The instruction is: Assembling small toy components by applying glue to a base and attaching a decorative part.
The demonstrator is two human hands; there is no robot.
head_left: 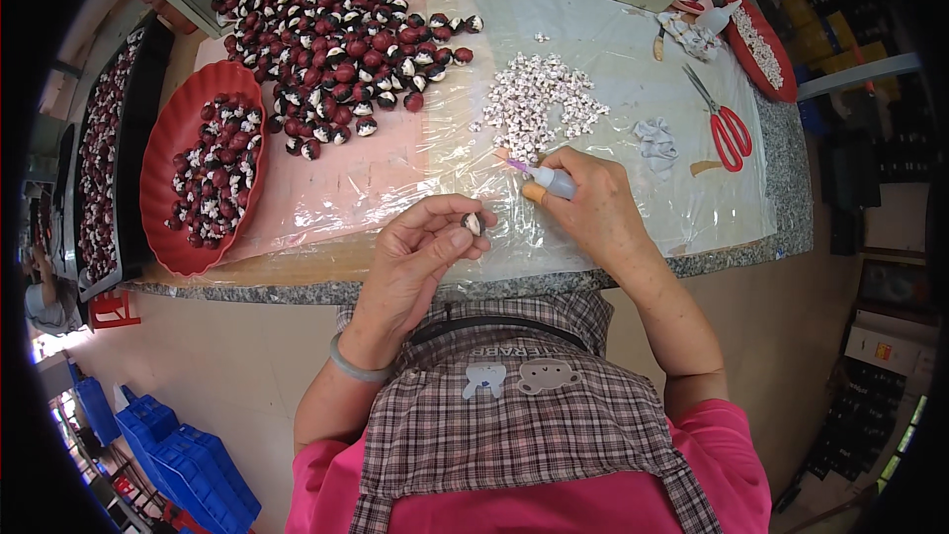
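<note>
Between the thumb and fingers of my left hand (415, 247) is a small dark ball (473, 224) with a white face turned up. My right hand (601, 213) grips a small squeeze bottle (560, 183) with a purple nozzle, and one of its fingers wears a tan finger cot (534, 192). The nozzle points at the near edge of a heap of tiny white pieces with dark specks (529, 99). It seems close to those pieces; whether it touches them I cannot tell. Farther left lies a big heap of dark red, black and white balls (341, 59).
A red scalloped tray (158, 188) at left holds balls with white pieces on them. Red-handled scissors (730, 133), a crumpled white scrap (655, 143) and a red dish (781, 84) of white pieces are at right. Plastic sheeting (366, 178) covers the table; its granite edge (297, 291) is near me.
</note>
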